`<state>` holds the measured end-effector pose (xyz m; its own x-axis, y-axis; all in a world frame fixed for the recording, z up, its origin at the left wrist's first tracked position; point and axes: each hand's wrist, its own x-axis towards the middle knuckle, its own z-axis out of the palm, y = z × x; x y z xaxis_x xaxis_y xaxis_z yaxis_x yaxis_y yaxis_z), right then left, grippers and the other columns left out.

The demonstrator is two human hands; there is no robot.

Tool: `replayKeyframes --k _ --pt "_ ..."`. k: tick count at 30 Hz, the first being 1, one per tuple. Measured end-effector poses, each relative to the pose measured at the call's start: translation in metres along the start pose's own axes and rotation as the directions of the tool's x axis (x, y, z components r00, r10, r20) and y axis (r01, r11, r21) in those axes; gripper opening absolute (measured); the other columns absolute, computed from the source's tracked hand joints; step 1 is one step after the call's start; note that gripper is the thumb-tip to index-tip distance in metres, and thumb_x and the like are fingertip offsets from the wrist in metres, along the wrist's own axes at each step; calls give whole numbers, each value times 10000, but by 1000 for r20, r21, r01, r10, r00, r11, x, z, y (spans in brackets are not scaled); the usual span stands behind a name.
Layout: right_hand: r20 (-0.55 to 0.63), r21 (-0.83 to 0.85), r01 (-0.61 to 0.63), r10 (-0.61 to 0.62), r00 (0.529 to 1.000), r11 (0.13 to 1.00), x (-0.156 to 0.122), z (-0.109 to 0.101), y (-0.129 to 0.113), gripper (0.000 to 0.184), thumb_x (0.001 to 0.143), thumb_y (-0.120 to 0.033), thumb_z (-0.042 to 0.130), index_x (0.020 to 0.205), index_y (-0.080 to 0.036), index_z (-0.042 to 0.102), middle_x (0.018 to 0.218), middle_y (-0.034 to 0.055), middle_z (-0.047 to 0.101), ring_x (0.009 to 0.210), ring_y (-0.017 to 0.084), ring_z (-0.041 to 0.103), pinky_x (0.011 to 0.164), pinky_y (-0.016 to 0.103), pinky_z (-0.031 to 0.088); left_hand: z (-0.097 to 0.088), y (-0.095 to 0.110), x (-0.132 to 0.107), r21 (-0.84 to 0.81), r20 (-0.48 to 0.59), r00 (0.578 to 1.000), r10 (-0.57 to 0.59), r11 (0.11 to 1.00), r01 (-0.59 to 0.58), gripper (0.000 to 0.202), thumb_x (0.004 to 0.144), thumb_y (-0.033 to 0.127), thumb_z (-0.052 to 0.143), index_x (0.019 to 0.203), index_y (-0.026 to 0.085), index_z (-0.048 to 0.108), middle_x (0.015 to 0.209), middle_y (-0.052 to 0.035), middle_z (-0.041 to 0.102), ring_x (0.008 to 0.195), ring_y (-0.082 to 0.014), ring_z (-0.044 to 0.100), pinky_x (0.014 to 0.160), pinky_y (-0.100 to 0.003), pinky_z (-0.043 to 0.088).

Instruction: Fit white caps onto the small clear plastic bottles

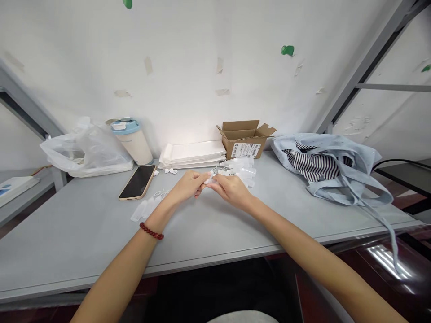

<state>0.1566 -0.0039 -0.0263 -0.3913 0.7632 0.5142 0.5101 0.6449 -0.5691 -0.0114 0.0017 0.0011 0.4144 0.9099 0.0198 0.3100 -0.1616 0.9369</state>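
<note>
My left hand point(187, 186) and my right hand point(230, 190) meet over the middle of the grey table point(84, 233). Both are closed in a pinch on one small white piece point(209, 179) held between their fingertips. A red bead bracelet sits on my left wrist. Just beyond my right hand lies a pile of small clear plastic bags point(243, 169). A few more clear bags point(145, 208) lie left of my left hand.
A phone point(138, 181) lies face up at the left. Behind it are a beige cup with a blue lid point(134, 140), a clear plastic bag point(86, 150), a stack of white sheets point(192, 154) and an open cardboard box point(245, 138). A blue cloth bag point(332, 166) lies right.
</note>
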Motion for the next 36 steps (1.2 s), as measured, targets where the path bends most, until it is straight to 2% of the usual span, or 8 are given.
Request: replayKeyframes --k 3,6,9,13,20,28,31,36 --pt "-2 17 -14 14 1000 1000 0 1 1 352 853 -479 460 649 -194 431 575 -7 412 520 110 325 530 251 229 -1 -2 1 -51 0 1000 -15 999 15 472 778 498 538 469 178 379 438 55 306 393 -66 314 422 -219 351" --pt "-5 192 -95 98 995 977 1 -1 0 399 892 -490 379 652 -183 463 567 -12 415 527 106 355 536 243 270 -4 0 0 -46 -15 998 57 997 -58 401 763 502 568 564 157 525 519 25 449 467 -83 424 490 -225 410" --pt "70 404 -214 203 977 889 3 -3 0 465 879 -547 359 650 -169 505 538 -23 369 516 100 337 502 236 264 -7 3 -1 8 -24 990 138 990 -138 335 745 480 610 700 150 643 680 -23 608 576 -109 521 583 -241 462" --pt "173 549 -316 264 949 774 5 -4 2 502 853 -599 367 668 -161 526 487 -59 244 458 79 240 452 227 204 -10 5 -3 15 -26 988 152 988 -152 284 735 436 641 761 159 699 765 -41 666 636 -125 556 647 -256 493" --pt "133 508 -285 253 958 813 4 -4 -1 495 861 -584 363 650 -161 509 508 -51 263 477 81 249 467 232 203 -8 2 -2 -49 33 997 63 997 -61 343 773 476 587 719 142 646 684 -39 615 637 -141 584 640 -279 506" --pt "7 172 -51 50 999 984 2 -2 4 399 865 -491 433 602 -195 394 535 -30 377 508 101 314 537 245 245 -1 3 -1 -27 -3 999 -45 999 45 465 759 525 563 493 163 445 471 44 373 390 -61 361 406 -214 331" --pt "20 204 -51 47 999 978 2 -3 4 384 875 -478 419 616 -194 406 552 -24 380 523 106 325 542 243 251 -4 3 -2 -34 6 998 -61 998 61 460 751 543 566 513 157 494 491 24 422 422 -75 400 413 -213 355" --pt "63 393 -186 175 983 901 4 -4 6 470 882 -542 350 572 -188 339 554 -26 305 528 94 282 506 236 228 -9 5 -4 15 49 997 54 998 -55 310 737 457 634 684 153 606 625 -4 568 577 -110 533 590 -243 467"
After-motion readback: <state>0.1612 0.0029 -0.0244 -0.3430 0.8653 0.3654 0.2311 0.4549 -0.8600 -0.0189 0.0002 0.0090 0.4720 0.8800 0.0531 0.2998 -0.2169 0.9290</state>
